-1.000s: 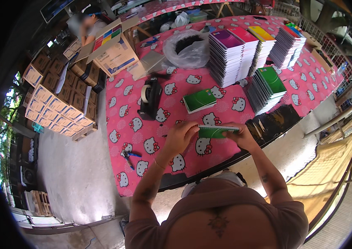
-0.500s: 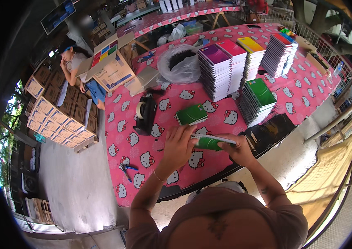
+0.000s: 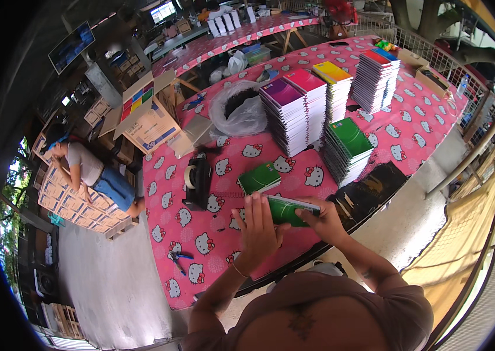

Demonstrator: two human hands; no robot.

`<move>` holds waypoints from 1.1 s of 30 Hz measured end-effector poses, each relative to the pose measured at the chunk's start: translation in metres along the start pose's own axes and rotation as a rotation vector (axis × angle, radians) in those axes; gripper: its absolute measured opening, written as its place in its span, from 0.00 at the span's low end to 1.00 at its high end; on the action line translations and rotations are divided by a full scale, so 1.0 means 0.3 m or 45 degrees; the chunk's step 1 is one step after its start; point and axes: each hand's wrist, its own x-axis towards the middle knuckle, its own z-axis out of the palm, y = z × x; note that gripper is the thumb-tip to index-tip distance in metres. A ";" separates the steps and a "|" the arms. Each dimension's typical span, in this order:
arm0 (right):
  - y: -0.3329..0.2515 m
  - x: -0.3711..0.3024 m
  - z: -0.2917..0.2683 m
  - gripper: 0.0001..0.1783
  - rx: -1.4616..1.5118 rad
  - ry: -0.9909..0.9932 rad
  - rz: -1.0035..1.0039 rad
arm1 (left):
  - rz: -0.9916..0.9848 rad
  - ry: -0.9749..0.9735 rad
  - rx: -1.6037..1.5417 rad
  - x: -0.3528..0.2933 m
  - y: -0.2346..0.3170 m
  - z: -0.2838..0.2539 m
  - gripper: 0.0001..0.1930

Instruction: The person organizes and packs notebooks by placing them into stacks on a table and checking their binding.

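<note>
My right hand (image 3: pixel 326 222) grips the right end of a green spiral notebook (image 3: pixel 289 212), thumb on its cover. My left hand (image 3: pixel 258 229) lies with fingers stretched out together against the notebook's left end, its thumb near the lower edge. A thin wire coil (image 3: pixel 228 194) stretches left from near my left fingertips. Just beyond my hands a small pile of green notebooks (image 3: pixel 260 178) lies on the table. To its right stands a tall stack of green spiral notebooks (image 3: pixel 350 146). A black tape dispenser (image 3: pixel 199 186) stands left of my hands.
Stacks of purple (image 3: pixel 282 96), pink (image 3: pixel 306 85), yellow (image 3: pixel 333 76) and red-and-blue notebooks (image 3: pixel 376 70) stand farther back on the pink table (image 3: pixel 201 275). Blue-handled pliers (image 3: pixel 181 260) lie front left. An open carton (image 3: pixel 151 126), a clear plastic bag (image 3: pixel 239 111) and a person (image 3: pixel 90 169) are left.
The notebook has turned so its green cover faces up more. My left fingers have straightened along its end. The person at the left now leans over the stacked cartons.
</note>
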 end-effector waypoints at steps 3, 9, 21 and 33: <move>-0.027 0.001 0.010 0.14 0.024 -0.010 0.200 | -0.051 -0.053 0.060 0.227 -0.037 -0.138 0.42; -0.005 0.004 0.052 0.15 0.035 0.056 -0.028 | 0.130 0.034 0.091 0.033 -0.056 -0.049 0.44; -0.077 -0.030 0.070 0.16 0.199 0.109 0.146 | 0.153 -0.177 0.023 0.207 -0.009 -0.161 0.48; -0.067 0.008 0.036 0.21 0.233 0.005 0.055 | 0.400 0.121 -0.042 0.110 0.015 -0.059 0.44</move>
